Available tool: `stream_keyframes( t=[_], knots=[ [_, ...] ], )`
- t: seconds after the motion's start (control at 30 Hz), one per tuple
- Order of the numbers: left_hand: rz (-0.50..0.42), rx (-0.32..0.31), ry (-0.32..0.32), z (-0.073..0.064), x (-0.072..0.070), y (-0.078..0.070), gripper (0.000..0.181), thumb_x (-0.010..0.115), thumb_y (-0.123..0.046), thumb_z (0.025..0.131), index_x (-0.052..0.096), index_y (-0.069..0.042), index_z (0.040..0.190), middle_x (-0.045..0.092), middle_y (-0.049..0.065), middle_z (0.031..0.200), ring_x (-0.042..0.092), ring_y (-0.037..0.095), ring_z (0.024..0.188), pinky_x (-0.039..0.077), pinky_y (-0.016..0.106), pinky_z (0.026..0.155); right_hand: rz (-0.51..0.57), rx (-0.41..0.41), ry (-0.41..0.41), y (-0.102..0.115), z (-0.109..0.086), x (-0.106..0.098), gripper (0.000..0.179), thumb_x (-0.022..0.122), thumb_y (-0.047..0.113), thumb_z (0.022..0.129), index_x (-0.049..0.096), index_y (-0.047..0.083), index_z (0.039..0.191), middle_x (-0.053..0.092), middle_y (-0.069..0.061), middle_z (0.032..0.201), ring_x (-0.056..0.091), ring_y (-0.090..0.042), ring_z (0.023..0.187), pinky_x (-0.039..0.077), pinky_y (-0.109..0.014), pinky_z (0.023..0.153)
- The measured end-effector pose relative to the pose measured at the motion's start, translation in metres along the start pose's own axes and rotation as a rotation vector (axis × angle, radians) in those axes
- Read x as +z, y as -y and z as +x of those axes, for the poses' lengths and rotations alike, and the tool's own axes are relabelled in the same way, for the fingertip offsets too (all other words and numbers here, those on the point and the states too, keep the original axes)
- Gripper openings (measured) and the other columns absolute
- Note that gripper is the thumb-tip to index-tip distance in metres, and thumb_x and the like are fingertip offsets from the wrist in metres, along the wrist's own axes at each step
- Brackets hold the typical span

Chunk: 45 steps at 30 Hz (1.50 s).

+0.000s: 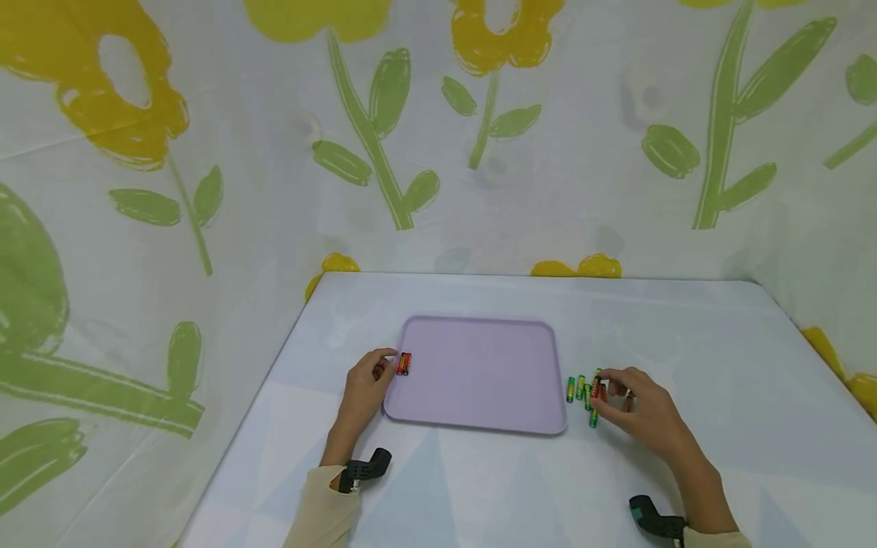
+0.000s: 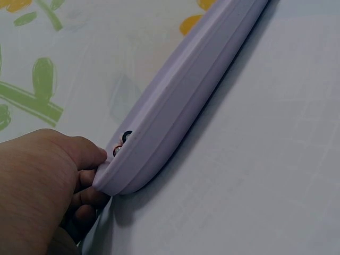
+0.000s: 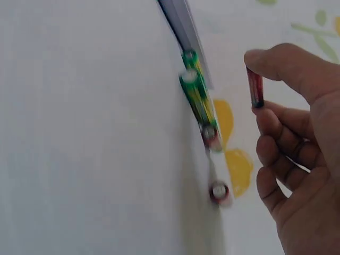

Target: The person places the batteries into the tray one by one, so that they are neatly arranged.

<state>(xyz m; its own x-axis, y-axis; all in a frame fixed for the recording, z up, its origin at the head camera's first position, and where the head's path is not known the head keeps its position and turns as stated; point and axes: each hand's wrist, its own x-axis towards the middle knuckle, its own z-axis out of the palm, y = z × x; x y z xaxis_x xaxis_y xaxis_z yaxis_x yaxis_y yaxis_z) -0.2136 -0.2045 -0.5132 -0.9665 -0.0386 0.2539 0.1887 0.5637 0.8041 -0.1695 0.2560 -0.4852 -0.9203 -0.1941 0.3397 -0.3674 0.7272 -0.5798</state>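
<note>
A lilac tray lies on the table, its left rim pinched between the thumb and fingers of my left hand. Two red batteries lie side by side inside the tray by that rim; the left wrist view shows just their ends. My right hand pinches a red battery by its ends between thumb and a finger, raised above the table. Under and beside that hand, right of the tray, are several green batteries and loose red batteries, partly hidden by the fingers.
The white table has a pale blue triangle pattern. Behind it and at the left hangs a flowered cloth. Each wrist wears a black camera mount, one on the left and one on the right.
</note>
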Motion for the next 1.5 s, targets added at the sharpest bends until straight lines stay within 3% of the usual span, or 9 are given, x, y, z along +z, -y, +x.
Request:
stream_keyframes(
  t=[0.27,0.77,1.23,1.5],
  knots=[
    [0.016,-0.004,-0.003,0.000,0.001,0.000,0.022,0.064,-0.015,0.099,0.069,-0.013,0.120,0.061,0.001,0.091,0.055,0.016,0.080,0.047,0.027,0.068,0.054,-0.050,0.034,0.011,0.015,0.023,0.036,0.084,0.020,0.082,0.068,0.008,0.113,0.053,0.001,0.087,0.049,-0.014,0.074,0.043,-0.024,0.059],
    [0.007,0.007,-0.010,0.001,0.000,0.002,0.022,0.064,-0.010,0.098,0.069,-0.013,0.119,0.061,0.001,0.091,0.055,0.015,0.080,0.047,0.027,0.070,0.133,-0.086,0.092,0.037,0.042,0.055,0.034,0.085,0.016,0.080,0.070,0.007,0.109,0.054,0.003,0.087,0.051,-0.016,0.079,0.046,-0.027,0.067],
    [0.000,-0.020,-0.008,-0.004,0.003,-0.004,0.022,0.064,-0.008,0.097,0.069,-0.011,0.119,0.060,0.001,0.090,0.054,0.016,0.080,0.046,0.027,0.069,0.168,-0.138,0.140,0.060,0.062,0.085,0.034,0.084,0.019,0.081,0.070,0.008,0.110,0.054,0.005,0.087,0.051,-0.013,0.085,0.048,-0.031,0.075],
    [0.020,0.016,-0.018,0.000,0.001,0.000,0.022,0.065,-0.009,0.097,0.069,-0.012,0.118,0.060,0.000,0.089,0.054,0.015,0.078,0.046,0.027,0.068,0.181,-0.155,0.174,0.075,0.075,0.103,0.033,0.084,0.022,0.082,0.070,0.009,0.109,0.054,0.005,0.087,0.050,-0.014,0.084,0.046,-0.033,0.076]
  ],
)
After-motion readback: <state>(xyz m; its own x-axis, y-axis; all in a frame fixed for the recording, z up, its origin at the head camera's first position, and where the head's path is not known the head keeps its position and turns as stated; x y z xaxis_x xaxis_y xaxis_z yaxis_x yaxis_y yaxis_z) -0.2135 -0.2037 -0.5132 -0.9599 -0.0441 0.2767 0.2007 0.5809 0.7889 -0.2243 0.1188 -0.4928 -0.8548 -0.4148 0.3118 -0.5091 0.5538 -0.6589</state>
